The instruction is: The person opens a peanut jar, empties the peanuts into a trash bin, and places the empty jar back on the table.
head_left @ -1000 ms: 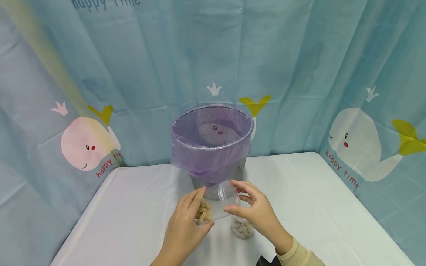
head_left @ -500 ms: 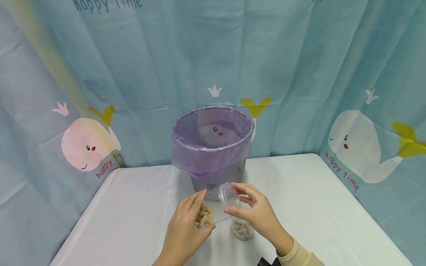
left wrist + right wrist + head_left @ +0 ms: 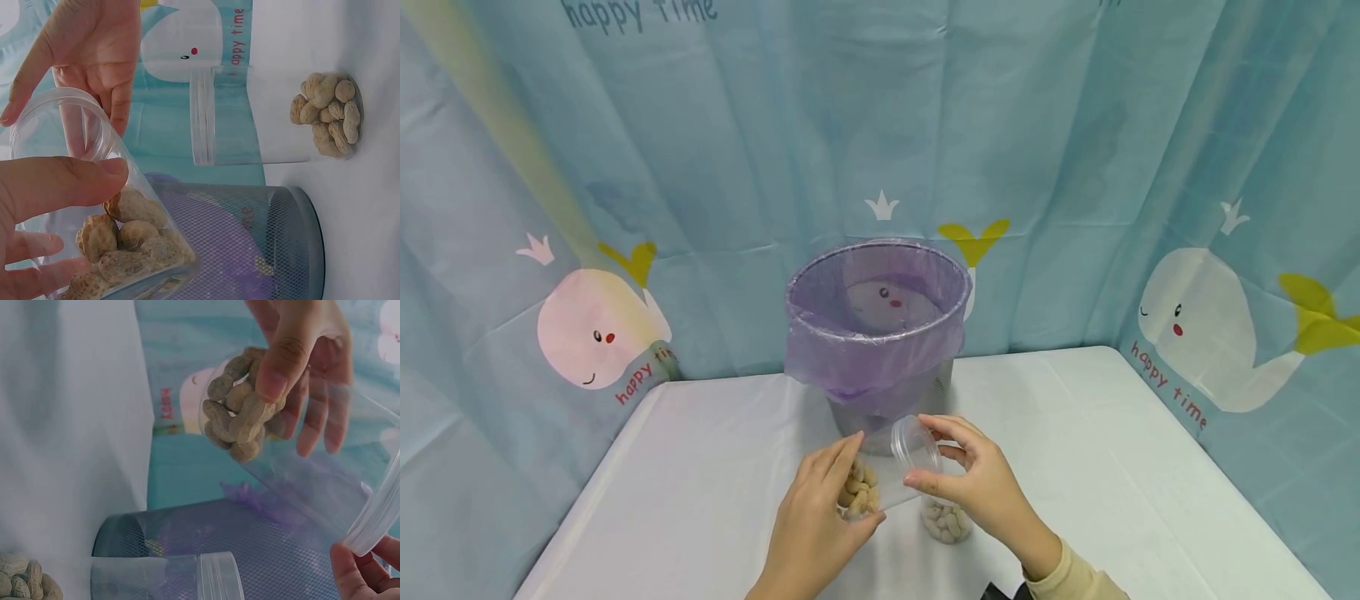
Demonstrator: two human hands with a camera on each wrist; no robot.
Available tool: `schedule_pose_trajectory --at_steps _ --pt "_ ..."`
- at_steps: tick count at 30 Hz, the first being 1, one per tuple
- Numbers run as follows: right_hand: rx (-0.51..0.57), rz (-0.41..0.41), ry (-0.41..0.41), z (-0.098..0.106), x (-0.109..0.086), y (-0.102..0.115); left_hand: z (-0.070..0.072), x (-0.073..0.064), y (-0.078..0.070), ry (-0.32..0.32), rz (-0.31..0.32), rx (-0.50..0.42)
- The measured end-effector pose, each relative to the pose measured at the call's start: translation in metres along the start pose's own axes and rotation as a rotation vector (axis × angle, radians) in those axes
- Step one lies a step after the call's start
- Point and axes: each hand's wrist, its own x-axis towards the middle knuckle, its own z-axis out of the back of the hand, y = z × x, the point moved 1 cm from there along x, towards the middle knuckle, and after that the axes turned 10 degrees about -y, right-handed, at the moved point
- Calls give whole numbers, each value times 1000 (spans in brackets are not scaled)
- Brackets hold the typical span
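My left hand (image 3: 816, 508) grips the lower part of a clear plastic jar, tilted above the table with its ridged end toward the right. Unshelled peanuts (image 3: 134, 240) lie gathered at the bottom end of this jar. My right hand (image 3: 977, 475) holds the jar's clear ridged lid end (image 3: 916, 443) between thumb and fingers. Whether the lid is loose or seated cannot be told. A second clear jar (image 3: 201, 119) stands upright on the table, partly hidden below my right hand in the head view, with peanuts (image 3: 328, 112) in its bottom.
Just behind the hands stands a mesh wastebasket (image 3: 300, 234) lined with a purple bag (image 3: 887, 367). A white cloth covers the table (image 3: 700, 483). Blue whale-print curtains (image 3: 760, 167) hang at the back and sides. A dark object (image 3: 1003, 592) shows at the bottom edge.
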Motion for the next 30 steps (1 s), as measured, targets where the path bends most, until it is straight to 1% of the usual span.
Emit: schedule_pose_trajectory --at_steps 4,7,12,15,18,24,26,30 --pt "1 33 13 0 -1 0 2 -2 0 32 40 -29" --pt "-2 53 28 -1 -2 0 4 -3 0 43 62 -39" --pt "-15 69 31 0 -1 2 3 -3 1 39 55 -41" --pt "-26 59 38 1 0 3 1 -3 1 36 50 -38" --pt "-34 27 56 1 3 4 -1 -2 2 31 53 -32" --pt "-66 -98 87 1 3 4 -3 -4 3 22 27 -17" --pt "-75 -134 80 -1 2 4 -3 -5 2 13 15 -18" --pt "-85 -175 29 -1 0 6 -5 -5 -1 10 -3 -23"
